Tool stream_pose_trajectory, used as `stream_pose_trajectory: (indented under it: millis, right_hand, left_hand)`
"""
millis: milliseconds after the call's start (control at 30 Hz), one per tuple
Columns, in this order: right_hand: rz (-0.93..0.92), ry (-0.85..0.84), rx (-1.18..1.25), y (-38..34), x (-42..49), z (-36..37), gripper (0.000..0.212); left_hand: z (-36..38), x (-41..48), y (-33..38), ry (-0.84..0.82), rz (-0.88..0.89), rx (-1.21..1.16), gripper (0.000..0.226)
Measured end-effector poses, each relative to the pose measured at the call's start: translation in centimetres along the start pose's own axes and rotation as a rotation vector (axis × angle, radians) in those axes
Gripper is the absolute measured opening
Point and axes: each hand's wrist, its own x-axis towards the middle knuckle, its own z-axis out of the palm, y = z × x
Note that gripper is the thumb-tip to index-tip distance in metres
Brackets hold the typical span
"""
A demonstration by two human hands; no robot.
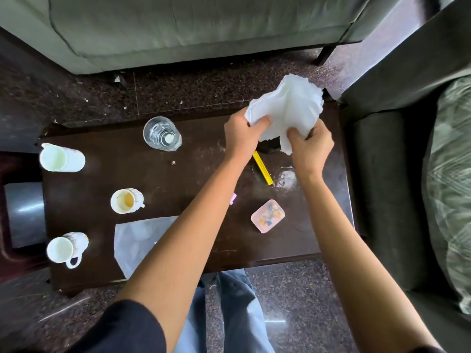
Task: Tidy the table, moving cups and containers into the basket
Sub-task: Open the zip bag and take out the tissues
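Note:
Both my hands hold a crumpled white tissue (288, 105) above the far right of the dark table (193, 171). My left hand (240, 135) grips its left edge and my right hand (309, 146) grips its lower part. A clear glass (161, 133) stands at the far middle. A tall white cup (61, 159) stands at the left, a small cup with brownish residue (126, 201) nearer the middle, and a white mug with a handle (66, 249) at the near left. A pink container (267, 216) with coloured bits lies right of my arms.
A flat sheet of white paper (137, 240) lies near the front edge. A yellow strip (263, 169) and a dark object (269, 146) lie under my hands. A grey bin (24, 212) stands left of the table. Sofas border the far and right sides.

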Motion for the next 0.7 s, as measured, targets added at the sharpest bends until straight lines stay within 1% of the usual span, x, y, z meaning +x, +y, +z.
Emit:
stream_pose_trajectory:
  millis: [67, 167, 233, 300, 367, 467, 533, 633, 700]
  right_hand:
    - [0.006, 0.018, -0.015, 0.8, 0.7, 0.9, 0.005]
    - [0.039, 0.025, -0.03, 2.6, 1.5, 2.2, 0.007]
    - [0.045, 0.02, -0.05, 3.7, 2.0, 2.9, 0.005]
    - [0.009, 0.006, -0.118, 4.7, 2.4, 3.3, 0.002]
    - [-0.047, -0.019, -0.243, 5.5, 2.6, 3.6, 0.006]
    - [-0.097, 0.044, -0.44, 6.3, 2.8, 3.7, 0.024]
    - [-0.123, 0.057, -0.567, 6.6, 3.0, 3.7, 0.032]
    - [-0.142, 0.02, -0.633, 6.5, 3.5, 3.9, 0.029]
    - [-0.145, -0.035, -0.627, 6.6, 3.7, 4.4, 0.022]
  left_hand:
    - [1.3, 0.8, -0.3, 0.004, 0.015, 0.041, 0.019]
    - [2.4, 1.5, -1.5, 0.029, 0.001, 0.092, 0.019]
    - [2.9, 1.6, -2.3, 0.047, 0.033, 0.139, 0.015]
    - [3.4, 1.6, -2.9, 0.051, 0.077, 0.203, 0.014]
    - [3.9, 1.5, -3.5, 0.048, 0.106, 0.278, 0.017]
    - [4.4, 1.6, -4.1, 0.092, 0.149, 0.522, 0.021]
    - [4.5, 1.6, -4.6, 0.099, 0.21, 0.648, 0.023]
    - [4.8, 1.4, -5.7, 0.128, 0.318, 0.808, 0.024]
    - [5.2, 1.1, -6.1, 0.141, 0.268, 0.834, 0.026]
